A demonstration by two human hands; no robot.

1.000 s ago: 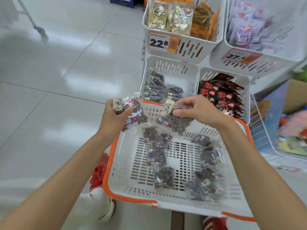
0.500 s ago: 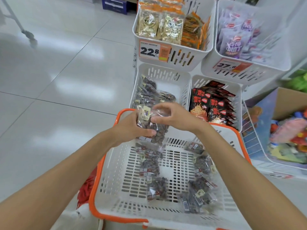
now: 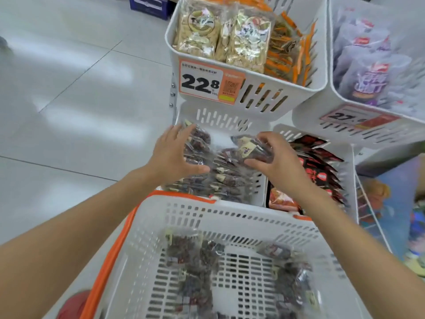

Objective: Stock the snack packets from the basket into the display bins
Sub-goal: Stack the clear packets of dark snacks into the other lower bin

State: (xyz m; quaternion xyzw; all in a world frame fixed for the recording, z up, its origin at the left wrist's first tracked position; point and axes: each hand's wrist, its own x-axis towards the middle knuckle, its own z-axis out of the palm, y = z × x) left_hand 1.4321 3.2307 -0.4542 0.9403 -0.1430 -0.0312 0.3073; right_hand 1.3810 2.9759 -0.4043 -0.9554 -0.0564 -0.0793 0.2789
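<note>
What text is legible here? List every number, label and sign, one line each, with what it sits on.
"22.8": price tag on the upper left bin.
"27." then a blurred digit: price tag on the upper right bin.
Small print on both tags, and all packet labels: too blurred or small to read.

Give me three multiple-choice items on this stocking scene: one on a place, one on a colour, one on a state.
1. Where are both hands?
A. Over the lower left bin
B. In the purple-packet bin
C. Inside the basket

2. What colour is the basket's rim?
A. Blue
B. Orange
C. Green

3. What state is the basket in?
A. Empty
B. Tipped over
C. Still holding packets

Answers:
A: the left hand and right hand reach into the lower left bin of dark packets.
B: the basket has an orange edge.
C: dark snack packets lie on its floor.
</note>
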